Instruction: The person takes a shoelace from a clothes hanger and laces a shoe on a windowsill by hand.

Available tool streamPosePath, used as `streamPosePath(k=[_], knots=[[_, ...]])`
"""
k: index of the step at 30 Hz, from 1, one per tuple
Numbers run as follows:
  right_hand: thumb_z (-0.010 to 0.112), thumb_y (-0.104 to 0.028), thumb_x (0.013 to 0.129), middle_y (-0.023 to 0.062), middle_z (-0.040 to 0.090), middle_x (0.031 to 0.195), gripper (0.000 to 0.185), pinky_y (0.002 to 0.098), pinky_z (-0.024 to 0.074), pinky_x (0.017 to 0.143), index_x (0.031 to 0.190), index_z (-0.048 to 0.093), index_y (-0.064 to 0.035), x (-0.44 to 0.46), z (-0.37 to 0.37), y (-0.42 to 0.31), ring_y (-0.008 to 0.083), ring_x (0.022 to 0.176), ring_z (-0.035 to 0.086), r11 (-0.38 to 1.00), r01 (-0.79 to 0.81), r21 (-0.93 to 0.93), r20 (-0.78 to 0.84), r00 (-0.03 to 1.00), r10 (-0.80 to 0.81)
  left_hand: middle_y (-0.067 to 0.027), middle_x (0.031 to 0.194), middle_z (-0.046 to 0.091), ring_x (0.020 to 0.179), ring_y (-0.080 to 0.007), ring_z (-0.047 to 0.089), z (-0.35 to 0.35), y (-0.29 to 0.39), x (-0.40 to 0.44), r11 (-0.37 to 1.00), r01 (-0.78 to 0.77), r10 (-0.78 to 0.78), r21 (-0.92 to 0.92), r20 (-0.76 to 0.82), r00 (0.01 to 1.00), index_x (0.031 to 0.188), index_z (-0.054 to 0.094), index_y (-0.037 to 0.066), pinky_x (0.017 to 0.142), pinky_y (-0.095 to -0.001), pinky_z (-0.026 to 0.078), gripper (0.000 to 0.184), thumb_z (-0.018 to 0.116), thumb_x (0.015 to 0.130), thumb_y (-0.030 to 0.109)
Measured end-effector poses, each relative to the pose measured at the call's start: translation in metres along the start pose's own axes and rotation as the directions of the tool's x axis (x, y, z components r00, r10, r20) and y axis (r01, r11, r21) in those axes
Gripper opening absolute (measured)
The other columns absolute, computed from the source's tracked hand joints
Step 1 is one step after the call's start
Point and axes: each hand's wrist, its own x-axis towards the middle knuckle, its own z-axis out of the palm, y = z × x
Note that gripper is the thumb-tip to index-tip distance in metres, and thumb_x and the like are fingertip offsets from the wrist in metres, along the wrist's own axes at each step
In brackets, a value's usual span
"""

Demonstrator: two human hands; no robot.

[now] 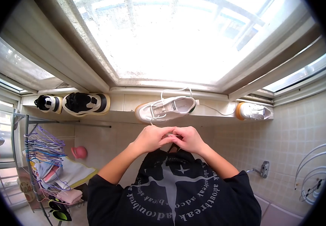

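Observation:
A white sneaker (pixel 165 109) with a green heel patch and tan sole lies on the window ledge, toe to the left. Its white shoelace (pixel 216 109) is loose: one stretch loops up against the window frame, another trails right along the ledge. Just below the shoe, my left hand (pixel 151 138) and my right hand (pixel 189 139) meet in front of my shirt, fingertips pinched together. A thin white strand, which looks like part of the lace, shows between them. Its exact path through the fingers is partly hidden.
A second white sneaker (pixel 254 111) sits at the ledge's right end. Two black-and-white sneakers (pixel 85 104) stand at the left. Below them is a metal rack with many hangers (pixel 46 147) and cloths. A tap (pixel 263 169) juts from the right wall.

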Motion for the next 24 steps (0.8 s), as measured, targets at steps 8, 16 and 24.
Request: streamPosePath(k=[8,16,24], knots=[[0.072,-0.021,0.105,0.0051,0.058,0.065,0.023,0.0310,0.0412,0.056,0.094,0.070,-0.0011,-0.014,-0.056,0.027,0.0112,0.060,0.048,0.980,-0.175,0.091,-0.034,0.983,0.179,-0.0101,0.070,0.071,0.057,-0.0189,0.060,-0.052,-0.046,-0.053,0.947,0.269,-0.305,-0.178,-0.230,0.924,0.099,0.082,0.007,0.059,-0.0312,0.047,0.021,0.074,0.101,0.026],[0.071,-0.014,0.104,0.0030,0.063,0.070,0.016,0.0278,0.0456,0.058,0.095,0.072,-0.0004,-0.009,-0.050,0.020,0.0096,0.063,0.054,0.994,-0.108,0.023,0.014,0.994,0.107,-0.0037,0.107,0.077,0.064,-0.0187,0.069,-0.046,-0.032,-0.060,0.965,0.223,-0.140,0.139,-0.445,0.884,0.117,0.082,0.013,0.064,-0.0341,0.056,0.029,0.079,0.095,0.030],[0.075,-0.012,0.097,0.0116,0.071,0.083,0.011,0.0354,0.0541,0.064,0.103,0.073,-0.0019,0.017,-0.001,0.000,0.0266,0.068,0.068,0.983,0.179,0.030,0.118,0.976,-0.181,-0.0098,0.074,0.074,0.061,-0.0222,0.071,0.006,-0.005,-0.008,0.964,0.201,-0.223,-0.173,-0.119,0.967,0.115,0.084,0.015,0.062,-0.0350,0.056,0.038,0.076,0.098,0.048]])
